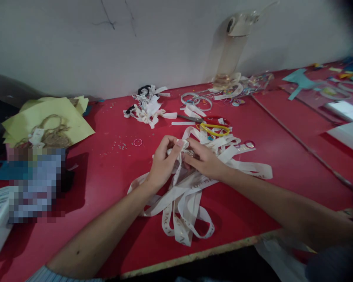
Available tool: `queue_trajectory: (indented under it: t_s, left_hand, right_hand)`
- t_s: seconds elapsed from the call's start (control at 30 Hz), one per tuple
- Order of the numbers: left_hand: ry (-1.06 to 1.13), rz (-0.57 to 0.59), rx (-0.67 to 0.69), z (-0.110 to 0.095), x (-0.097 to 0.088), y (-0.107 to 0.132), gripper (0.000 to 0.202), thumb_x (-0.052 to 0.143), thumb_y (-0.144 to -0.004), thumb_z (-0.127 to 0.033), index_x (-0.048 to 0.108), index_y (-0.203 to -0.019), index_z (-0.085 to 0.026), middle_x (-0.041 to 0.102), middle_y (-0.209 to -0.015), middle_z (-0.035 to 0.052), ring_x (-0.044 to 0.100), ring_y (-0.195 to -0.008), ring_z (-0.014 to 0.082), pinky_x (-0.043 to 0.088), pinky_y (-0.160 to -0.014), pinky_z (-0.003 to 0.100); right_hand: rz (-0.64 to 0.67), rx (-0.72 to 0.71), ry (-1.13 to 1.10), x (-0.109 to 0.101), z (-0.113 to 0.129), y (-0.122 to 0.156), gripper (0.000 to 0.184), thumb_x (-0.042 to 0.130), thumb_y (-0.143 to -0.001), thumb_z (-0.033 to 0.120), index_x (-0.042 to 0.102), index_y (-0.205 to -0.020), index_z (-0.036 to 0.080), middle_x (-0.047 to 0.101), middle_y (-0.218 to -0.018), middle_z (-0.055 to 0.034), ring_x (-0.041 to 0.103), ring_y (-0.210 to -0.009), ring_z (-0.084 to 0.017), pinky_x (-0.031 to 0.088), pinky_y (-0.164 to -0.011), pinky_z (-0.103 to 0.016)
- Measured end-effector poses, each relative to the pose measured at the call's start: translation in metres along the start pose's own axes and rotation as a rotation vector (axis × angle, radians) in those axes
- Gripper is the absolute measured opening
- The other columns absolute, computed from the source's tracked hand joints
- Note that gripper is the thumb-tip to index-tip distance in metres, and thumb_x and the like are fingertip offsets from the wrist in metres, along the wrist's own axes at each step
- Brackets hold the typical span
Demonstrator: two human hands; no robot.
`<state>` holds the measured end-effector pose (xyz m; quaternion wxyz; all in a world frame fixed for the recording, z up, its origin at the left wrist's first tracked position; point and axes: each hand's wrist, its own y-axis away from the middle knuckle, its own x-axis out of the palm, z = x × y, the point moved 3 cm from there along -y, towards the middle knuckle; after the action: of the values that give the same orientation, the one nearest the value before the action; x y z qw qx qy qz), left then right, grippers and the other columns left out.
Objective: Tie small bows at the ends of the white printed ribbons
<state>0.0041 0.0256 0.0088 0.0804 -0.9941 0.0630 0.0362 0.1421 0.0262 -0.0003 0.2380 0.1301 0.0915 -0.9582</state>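
- The left hand [164, 158] has a narrow grip, thumb and fingers pinching a gathered part of the white ribbon [170, 197].
- The right hand [204, 156] meets it, its grip also closed on the gathered ribbon; the fingers hide most of that bunch.
- The rest of the ribbon, printed with letters, lies in loose loops under and around both hands, spreading toward the near edge of the red counter [106, 164] and off to the right.
- Just beyond the hands, scissors [194, 118] with one red and one yellow handle lie among ribbon ends, crowding the far side of the heap.
- A small pink ring [138, 146] lies near the left hand, by itself among tiny specks.
- Farther back sit a clump of white scraps [148, 105] with black bands and, beside it, pale rings [211, 105].
- A tall clear container [233, 47] stands against the wall [76, 47].
- Well to the left, yellow sheets [64, 113] carry a brown stringy bundle [57, 135]; a pixelated patch obscures what lies in front.
- Far right are a teal cut-out [300, 80] and a bright-topped object [348, 111].
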Motion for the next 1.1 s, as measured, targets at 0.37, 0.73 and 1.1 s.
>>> queue_trajectory:
  t_s: [0.37,0.73,1.1]
  left_hand:
    - [0.148,0.053,-0.007,-0.003,0.004,0.004,0.017,0.054,-0.090,-0.037,0.049,-0.084,-0.022,0.049,-0.069,-0.0046,0.049,-0.054,0.0077,0.043,-0.052,0.019]
    - [0.063,0.002,0.065,-0.005,0.001,0.006,0.017,0.051,-0.092,-0.035,0.051,-0.082,-0.021,0.044,-0.071,-0.0025,0.041,-0.062,0.0104,0.038,-0.057,0.022]
    - [-0.017,-0.010,0.112,-0.010,0.002,0.008,0.015,0.049,-0.093,-0.034,0.051,-0.084,-0.022,0.044,-0.074,-0.0018,0.042,-0.067,0.0112,0.038,-0.062,0.023]
  right_hand:
    - [-0.058,-0.050,-0.049,-0.002,0.012,0.000,0.026,0.037,-0.099,0.040,0.048,-0.085,0.021,0.052,-0.057,0.0057,0.050,-0.050,-0.010,0.039,-0.052,-0.023]
    - [-0.069,-0.047,-0.086,-0.004,0.009,0.002,0.026,0.041,-0.097,0.044,0.049,-0.085,0.022,0.051,-0.060,0.0044,0.048,-0.053,-0.012,0.038,-0.052,-0.024]
    - [-0.143,-0.091,-0.027,-0.006,0.007,0.001,0.028,0.040,-0.097,0.043,0.052,-0.084,0.022,0.051,-0.070,0.0011,0.049,-0.066,-0.014,0.040,-0.061,-0.025]
